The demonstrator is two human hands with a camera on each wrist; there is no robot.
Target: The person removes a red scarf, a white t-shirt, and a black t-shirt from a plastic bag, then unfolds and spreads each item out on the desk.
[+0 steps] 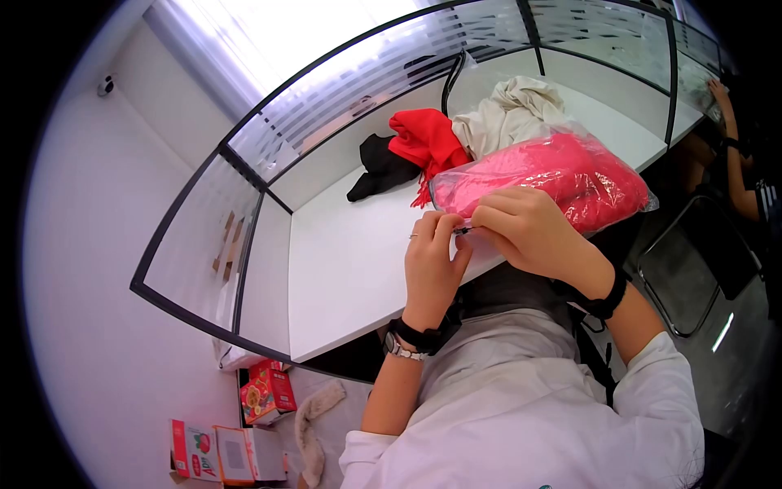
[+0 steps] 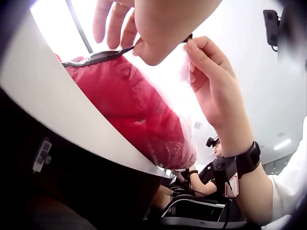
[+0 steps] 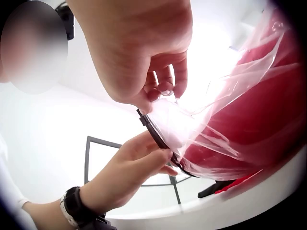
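Observation:
A clear plastic zip bag (image 1: pixel 627 191) with a bright pink-red, soft folded item (image 1: pixel 538 167) inside lies at the table's front edge. Along its opening runs a dark zip strip (image 3: pixel 156 135), with a small black slider (image 3: pixel 143 120) near one end. My left hand (image 1: pixel 436 265) pinches this strip between thumb and fingers. Close beside it, my right hand (image 1: pixel 533 232) pinches the bag's edge at the slider end. In the right wrist view, the right thumb (image 3: pixel 141 103) sits right at the slider, and the strip slants down to the left fingers.
Behind the bag on the white table (image 1: pixel 342 269) lie a red fringed cloth (image 1: pixel 432 134), a black cloth (image 1: pixel 381 167) and a cream cloth (image 1: pixel 513 114). A framed partition (image 1: pixel 220 151) borders the table. Boxes (image 1: pixel 269 393) stand on the floor at left; another person (image 1: pixel 737 155) sits at right.

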